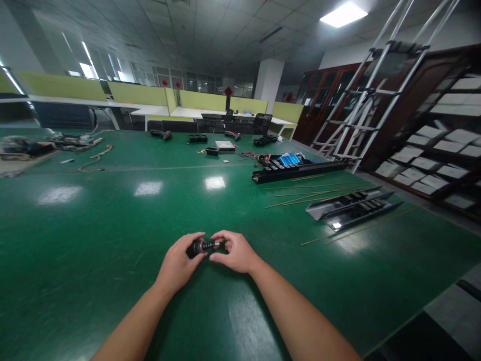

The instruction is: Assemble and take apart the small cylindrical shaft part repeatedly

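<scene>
While the left hand (176,263) grasps a dark tool (201,246) with a metal tip over the green tabletop (112,220), the tool's long axis runs crosswise toward the right hand (237,252), whose thumb and forefinger stand parted around that tip, contact unclear. Farther off rightward lie thin rods (319,193), then a long black channel (272,175).

ok that green desk (112,215) is seriously glossy, smooth enough to mirror the ceiling lights. The small dark tool (200,246) looks like plastic, maybe metal, with a shiny metal tip. Long black channel (289,174) has a bit of sheen, and the thin rods (319,193) look like brassy metal. From where I'm standing the ladder's (388,113) bare silvery metal, the cabinet (335,82) polished dark wood.
</scene>
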The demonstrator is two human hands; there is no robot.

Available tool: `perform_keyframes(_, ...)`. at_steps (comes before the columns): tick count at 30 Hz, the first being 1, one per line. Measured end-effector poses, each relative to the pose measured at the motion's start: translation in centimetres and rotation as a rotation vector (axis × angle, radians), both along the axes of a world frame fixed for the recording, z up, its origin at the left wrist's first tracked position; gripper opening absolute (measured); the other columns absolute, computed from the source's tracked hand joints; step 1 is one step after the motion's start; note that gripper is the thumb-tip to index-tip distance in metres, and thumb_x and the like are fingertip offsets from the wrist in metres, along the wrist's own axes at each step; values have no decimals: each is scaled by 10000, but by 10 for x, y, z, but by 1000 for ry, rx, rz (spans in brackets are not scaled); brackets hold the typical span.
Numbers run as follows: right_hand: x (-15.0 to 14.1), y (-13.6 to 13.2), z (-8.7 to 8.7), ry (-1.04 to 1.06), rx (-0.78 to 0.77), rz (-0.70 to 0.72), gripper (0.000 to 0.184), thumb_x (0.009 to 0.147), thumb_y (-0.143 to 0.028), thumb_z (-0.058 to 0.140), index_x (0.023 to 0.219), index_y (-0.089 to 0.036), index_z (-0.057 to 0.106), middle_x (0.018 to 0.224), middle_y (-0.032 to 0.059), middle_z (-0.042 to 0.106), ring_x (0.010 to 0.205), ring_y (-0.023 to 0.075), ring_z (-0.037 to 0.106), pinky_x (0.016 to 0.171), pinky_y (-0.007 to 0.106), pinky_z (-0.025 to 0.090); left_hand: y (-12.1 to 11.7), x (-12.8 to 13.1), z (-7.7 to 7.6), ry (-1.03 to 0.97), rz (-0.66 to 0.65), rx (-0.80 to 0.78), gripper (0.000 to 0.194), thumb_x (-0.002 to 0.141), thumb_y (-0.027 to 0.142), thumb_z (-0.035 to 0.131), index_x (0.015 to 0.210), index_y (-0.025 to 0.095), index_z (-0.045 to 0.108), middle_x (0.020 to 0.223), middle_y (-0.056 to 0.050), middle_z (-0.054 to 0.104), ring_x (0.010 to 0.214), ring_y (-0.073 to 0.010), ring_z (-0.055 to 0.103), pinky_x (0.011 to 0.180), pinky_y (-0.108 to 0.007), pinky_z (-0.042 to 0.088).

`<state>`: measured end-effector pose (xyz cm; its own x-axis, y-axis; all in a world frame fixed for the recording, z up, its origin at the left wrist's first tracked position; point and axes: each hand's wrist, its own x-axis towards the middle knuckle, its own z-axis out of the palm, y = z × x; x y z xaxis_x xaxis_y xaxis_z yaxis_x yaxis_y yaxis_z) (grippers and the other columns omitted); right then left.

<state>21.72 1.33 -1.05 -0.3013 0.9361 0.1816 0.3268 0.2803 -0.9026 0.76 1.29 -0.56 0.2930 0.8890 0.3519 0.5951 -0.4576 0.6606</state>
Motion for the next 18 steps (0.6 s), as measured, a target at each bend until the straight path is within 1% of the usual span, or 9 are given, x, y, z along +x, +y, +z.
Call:
perform_keyframes(2,0,0,0,-1,-8,3,469,675,-327,784,1110,-206,656,929,41,683,699,143,585,618,241,433,-1,1,1,-11,23,-28,325,790,268,676,1106,245,605,1090,-34,644,1021,-214,595,917,-348,463)
perform_keyframes(5,-1,1,-2,-1,-24,-4,444,685,-312,777,1100,-204,661,931,50,687,754,167,614,665,263,464,-1,1,3,-13,4,-28,246,788,252,673,1027,240,620,1023,-18,649,975,-198,599,879,-327,465)
perform_keyframes(10,-1,1,-4,20,-1,28,383,733,-311,739,1090,-198,658,949,51,693,827,183,643,737,278,488,-2,1,4,15,-25,-17,248,800,246,665,1044,260,622,1032,-4,646,974,-188,597,879,-317,453)
perform_keyframes(18,-1,1,-5,16,59,47,288,771,-244,683,1054,-196,671,945,37,695,844,178,655,759,276,502,-2,3,4,5,-73,-10,239,808,231,665,1043,262,633,1021,-5,649,960,-182,601,863,-296,456)
